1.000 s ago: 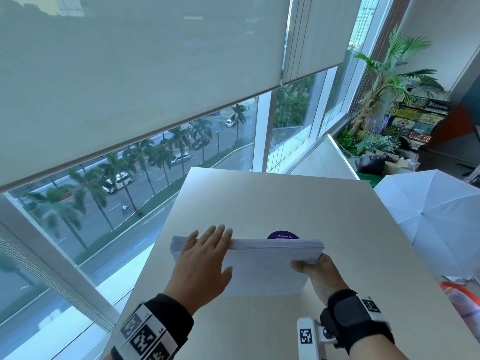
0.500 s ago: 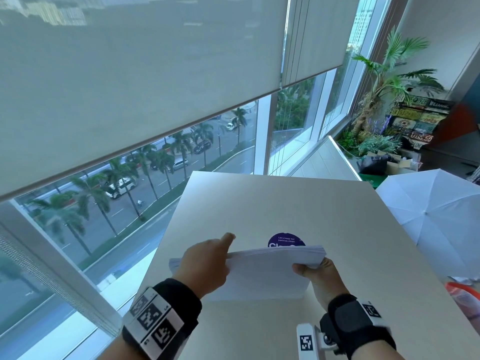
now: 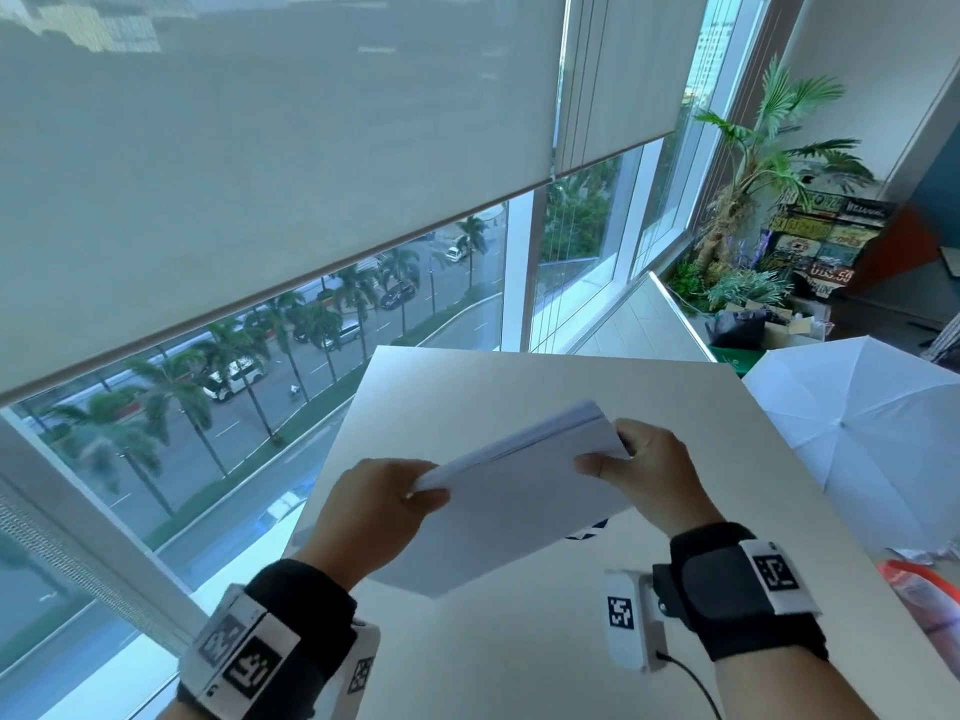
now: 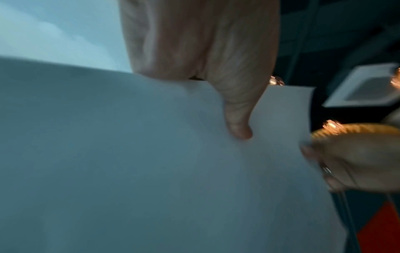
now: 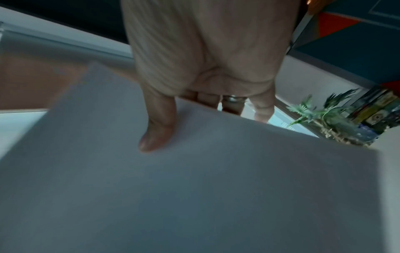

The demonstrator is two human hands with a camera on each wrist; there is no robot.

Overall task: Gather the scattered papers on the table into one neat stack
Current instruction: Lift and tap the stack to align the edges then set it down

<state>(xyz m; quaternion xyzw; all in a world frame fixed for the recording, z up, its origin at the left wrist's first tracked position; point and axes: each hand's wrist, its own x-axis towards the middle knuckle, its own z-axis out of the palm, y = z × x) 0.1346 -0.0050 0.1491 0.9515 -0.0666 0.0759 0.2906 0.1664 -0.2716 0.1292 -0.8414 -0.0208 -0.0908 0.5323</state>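
A stack of white papers (image 3: 514,501) hangs tilted above the pale table (image 3: 519,387), its right end higher than its left. My left hand (image 3: 382,504) grips the stack's left edge, thumb on the near face. My right hand (image 3: 641,467) grips the upper right edge the same way. In the left wrist view the thumb lies flat on the papers (image 4: 151,162). The right wrist view shows my thumb on the near face of the papers (image 5: 194,188) and my fingers behind them. A dark blue sticker (image 3: 587,532) on the table peeks out below the stack.
A white open umbrella (image 3: 862,439) lies off the table's right side. An orange-red bag (image 3: 924,595) sits at the right edge. The window and roller blind run along the left, and plants (image 3: 753,200) with boxes stand at the far right.
The stack has risen off the table and tilted, its right end up. My left hand went from lying flat on it to gripping its left edge. The round sticker is now mostly hidden.
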